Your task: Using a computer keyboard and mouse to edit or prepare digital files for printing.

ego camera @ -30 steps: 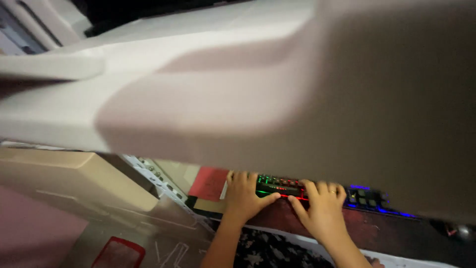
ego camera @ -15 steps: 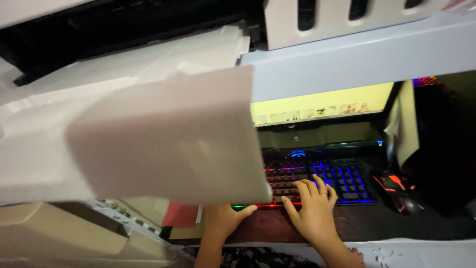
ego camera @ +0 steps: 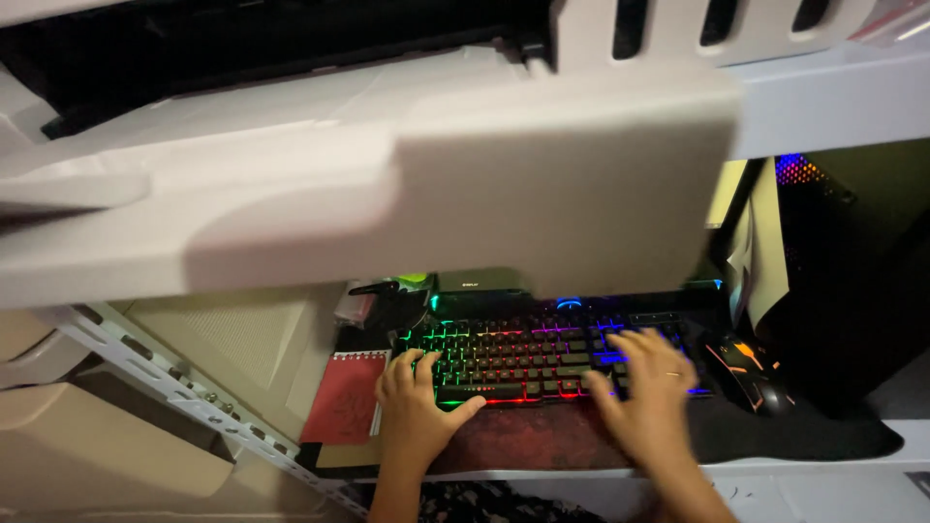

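A black keyboard (ego camera: pixel 542 353) with rainbow backlit keys lies on a dark desk mat (ego camera: pixel 794 436). My left hand (ego camera: pixel 417 402) rests on the keyboard's left end, fingers spread over the green and red keys, thumb along the front edge. My right hand (ego camera: pixel 647 392) hovers over the right half of the keys, blurred by motion, fingers apart, a thin ring on one finger. Neither hand holds anything.
A black mouse (ego camera: pixel 751 376) with an orange glow sits right of the keyboard. A red notepad (ego camera: pixel 344 397) lies to the left. A large pale panel (ego camera: pixel 465 194) hangs overhead and hides the screen. A dark computer tower (ego camera: pixel 843 281) stands at right. A perforated metal rail (ego camera: pixel 184 397) crosses lower left.
The view has shifted, so the overhead panel covers the screen again. My right hand has moved right across the keys; my left hand sits higher on the keyboard's left end.
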